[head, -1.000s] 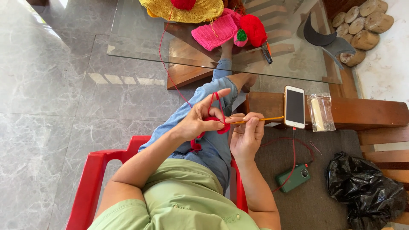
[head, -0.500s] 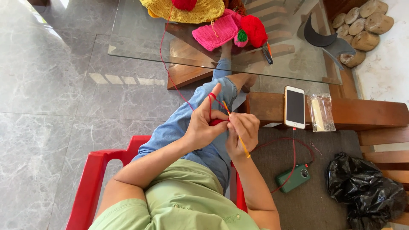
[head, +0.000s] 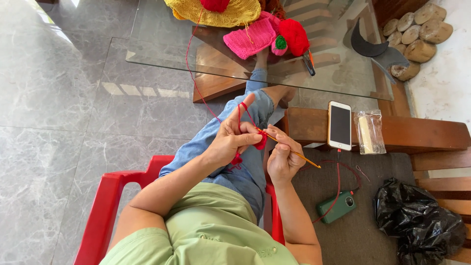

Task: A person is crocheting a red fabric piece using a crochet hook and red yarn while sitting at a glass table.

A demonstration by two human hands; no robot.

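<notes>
My left hand (head: 231, 139) pinches a small red crochet piece (head: 260, 141), with red yarn (head: 195, 83) looped over its raised index finger and running up to the glass table. My right hand (head: 282, 158) grips an orange crochet hook (head: 293, 152); its tip is at the red piece and its handle points down to the right. Both hands are held over my lap, above blue jeans, and I sit on a red plastic chair (head: 105, 196).
A glass table (head: 147, 49) ahead carries a yellow knitted piece (head: 230, 12), a pink piece (head: 248, 38) and a red ball (head: 295, 35). A phone (head: 339, 125) and a clear packet (head: 369, 131) lie on a wooden bench. On the right lie a green case (head: 337, 207) and a black bag (head: 422, 228).
The hook has swung from lying level, to pointing steeply down, to slanting down-right now. My right hand shifted with it. The left hand keeps its hold on the red piece.
</notes>
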